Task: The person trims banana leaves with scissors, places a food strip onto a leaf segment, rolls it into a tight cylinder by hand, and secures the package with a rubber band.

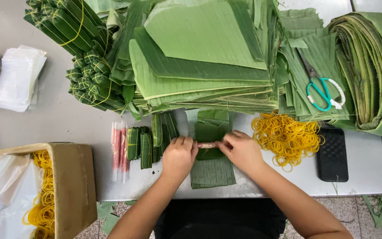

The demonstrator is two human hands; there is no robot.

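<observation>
A thin pinkish sausage-like stick wrapped in clear film (207, 145) lay across a small stack of flat, ribbed green banana-leaf strips (212, 170) on the grey metal surface (63, 119). Far left of the stick stood an open brown cardboard box (74, 186) of thin yellow rubber bands. Nearer, about three more film-wrapped pink sticks (119, 150) lay side by side, then roughly five glossy leaf-wrapped green rolls (149, 144). The left hand (178, 157) pinched the stick's left end; the right hand (243, 151) gripped its right end. Right of the stick sat a loose heap of yellow rubber bands (286, 135) and one textured black rectangular phone (332, 154).
</observation>
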